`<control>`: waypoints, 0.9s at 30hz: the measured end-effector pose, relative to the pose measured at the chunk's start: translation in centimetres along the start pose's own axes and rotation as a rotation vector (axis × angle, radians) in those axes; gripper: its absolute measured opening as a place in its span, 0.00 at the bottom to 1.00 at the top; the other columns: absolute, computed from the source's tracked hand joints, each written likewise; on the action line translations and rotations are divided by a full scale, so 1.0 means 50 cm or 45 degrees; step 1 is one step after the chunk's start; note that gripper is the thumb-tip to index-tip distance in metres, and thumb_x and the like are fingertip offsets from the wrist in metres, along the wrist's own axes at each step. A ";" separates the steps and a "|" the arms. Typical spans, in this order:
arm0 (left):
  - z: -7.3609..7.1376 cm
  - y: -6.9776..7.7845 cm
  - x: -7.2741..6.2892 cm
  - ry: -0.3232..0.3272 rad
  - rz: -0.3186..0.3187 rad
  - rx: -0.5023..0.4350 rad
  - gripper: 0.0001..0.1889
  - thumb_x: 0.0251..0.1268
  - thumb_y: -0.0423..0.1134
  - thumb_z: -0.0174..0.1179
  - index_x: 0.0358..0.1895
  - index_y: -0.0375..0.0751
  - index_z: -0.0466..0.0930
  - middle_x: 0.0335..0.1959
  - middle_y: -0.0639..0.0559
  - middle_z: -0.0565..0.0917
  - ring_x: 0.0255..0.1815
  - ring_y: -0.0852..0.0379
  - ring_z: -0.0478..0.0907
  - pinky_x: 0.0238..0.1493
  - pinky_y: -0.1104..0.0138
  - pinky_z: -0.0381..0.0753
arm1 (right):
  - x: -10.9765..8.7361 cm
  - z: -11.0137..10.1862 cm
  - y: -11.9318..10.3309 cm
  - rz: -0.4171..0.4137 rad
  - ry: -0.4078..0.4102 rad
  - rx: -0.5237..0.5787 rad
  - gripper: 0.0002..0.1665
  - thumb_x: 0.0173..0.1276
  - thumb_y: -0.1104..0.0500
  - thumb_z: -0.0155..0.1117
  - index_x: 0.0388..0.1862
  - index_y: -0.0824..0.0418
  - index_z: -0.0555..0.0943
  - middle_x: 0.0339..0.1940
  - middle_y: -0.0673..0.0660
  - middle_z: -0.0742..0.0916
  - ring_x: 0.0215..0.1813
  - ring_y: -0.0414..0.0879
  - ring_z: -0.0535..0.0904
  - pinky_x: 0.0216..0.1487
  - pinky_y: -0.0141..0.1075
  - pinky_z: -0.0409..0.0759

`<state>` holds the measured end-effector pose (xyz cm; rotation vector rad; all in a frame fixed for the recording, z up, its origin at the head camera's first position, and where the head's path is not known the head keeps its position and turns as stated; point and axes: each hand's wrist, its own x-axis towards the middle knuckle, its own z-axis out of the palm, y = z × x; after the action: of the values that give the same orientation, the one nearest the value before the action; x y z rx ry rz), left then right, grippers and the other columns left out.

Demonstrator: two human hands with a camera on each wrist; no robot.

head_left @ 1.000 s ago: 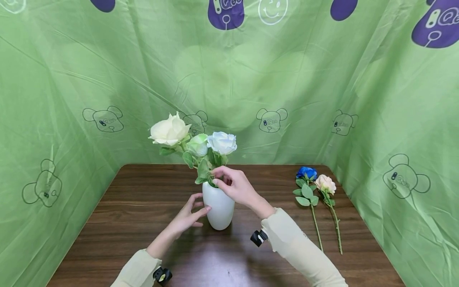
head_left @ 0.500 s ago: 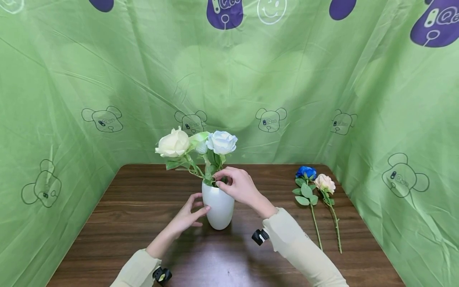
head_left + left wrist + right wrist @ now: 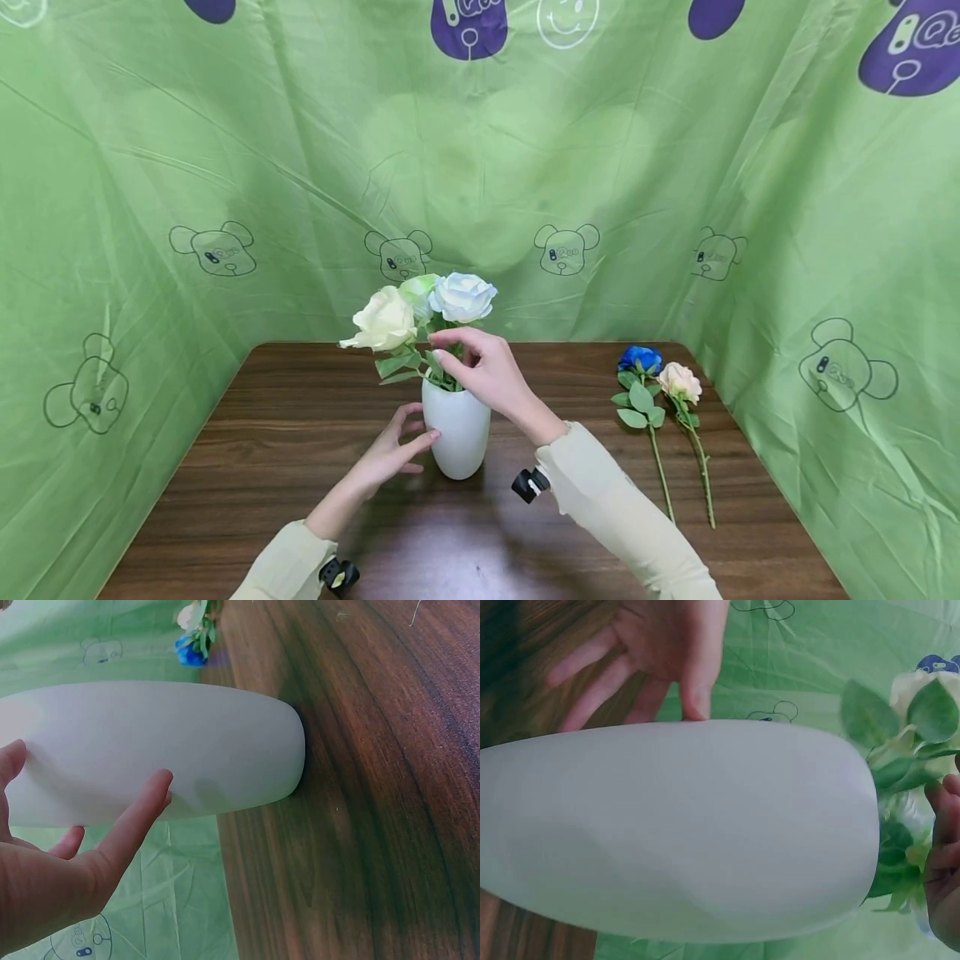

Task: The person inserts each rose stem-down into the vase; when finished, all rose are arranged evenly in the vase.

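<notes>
Two roses point(image 3: 680, 383) lie right of the vase point(image 3: 456, 437).

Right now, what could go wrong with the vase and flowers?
Tipping: the white vase narrows toward its base, and the left hand touches rather than encircles it, so a bump might topple it.
Snagging: the right hand is close to the leaves; withdrawing could drag a flower.
Imbalance: the cream rose leans past the rim and may swing outward.

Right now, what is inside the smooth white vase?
Green stems enter the vase, below a cream rose, a pale-blue rose and a greenish-white rose. The vase covers everything lower.
</notes>
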<state>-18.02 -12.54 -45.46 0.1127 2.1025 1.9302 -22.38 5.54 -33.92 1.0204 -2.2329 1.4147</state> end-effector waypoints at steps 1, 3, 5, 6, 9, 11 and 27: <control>0.000 0.000 0.000 -0.002 -0.002 -0.005 0.31 0.59 0.44 0.58 0.62 0.45 0.52 0.57 0.32 0.62 0.49 0.38 0.70 0.35 0.52 0.77 | 0.004 0.002 -0.002 0.018 -0.031 0.002 0.14 0.62 0.55 0.59 0.46 0.55 0.79 0.38 0.45 0.82 0.16 0.37 0.66 0.15 0.30 0.66; 0.000 0.000 0.001 -0.008 0.004 -0.011 0.31 0.59 0.43 0.58 0.62 0.44 0.53 0.56 0.31 0.62 0.49 0.38 0.70 0.34 0.51 0.77 | 0.009 0.007 -0.005 0.051 -0.089 0.001 0.16 0.61 0.56 0.59 0.48 0.56 0.77 0.38 0.46 0.83 0.16 0.36 0.65 0.16 0.30 0.66; 0.001 0.008 -0.004 -0.019 0.011 -0.018 0.30 0.59 0.42 0.57 0.61 0.43 0.53 0.56 0.31 0.63 0.49 0.37 0.70 0.34 0.51 0.77 | 0.011 0.012 -0.005 0.072 -0.142 0.011 0.17 0.60 0.58 0.60 0.49 0.57 0.76 0.38 0.48 0.84 0.20 0.34 0.70 0.19 0.30 0.68; 0.001 0.008 -0.005 -0.020 0.014 -0.016 0.30 0.59 0.43 0.58 0.61 0.44 0.53 0.56 0.31 0.63 0.48 0.37 0.70 0.34 0.52 0.77 | 0.011 0.015 -0.003 0.079 -0.159 0.015 0.17 0.59 0.59 0.61 0.49 0.58 0.75 0.38 0.49 0.84 0.24 0.33 0.73 0.23 0.29 0.71; 0.001 0.008 -0.006 -0.023 0.021 -0.004 0.31 0.58 0.44 0.58 0.61 0.45 0.53 0.55 0.32 0.63 0.48 0.39 0.70 0.34 0.52 0.77 | 0.007 0.020 0.002 0.082 -0.175 -0.021 0.18 0.57 0.63 0.62 0.48 0.59 0.75 0.35 0.49 0.84 0.29 0.33 0.75 0.27 0.29 0.72; 0.000 0.007 -0.006 -0.026 0.025 0.007 0.31 0.58 0.45 0.58 0.61 0.45 0.53 0.56 0.32 0.63 0.49 0.40 0.71 0.35 0.52 0.77 | 0.002 0.021 0.005 0.090 -0.158 -0.054 0.18 0.56 0.64 0.62 0.47 0.59 0.75 0.32 0.49 0.84 0.31 0.34 0.76 0.28 0.28 0.72; -0.001 -0.008 0.001 -0.017 0.032 0.015 0.32 0.58 0.45 0.58 0.62 0.44 0.52 0.55 0.32 0.63 0.49 0.40 0.70 0.34 0.53 0.78 | -0.038 -0.013 0.038 0.074 0.102 0.079 0.10 0.59 0.60 0.62 0.41 0.58 0.79 0.34 0.48 0.84 0.12 0.41 0.62 0.12 0.30 0.61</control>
<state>-18.04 -12.63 -45.87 0.1549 2.1139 1.9263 -22.48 7.37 -35.98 0.9082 -2.1906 1.5301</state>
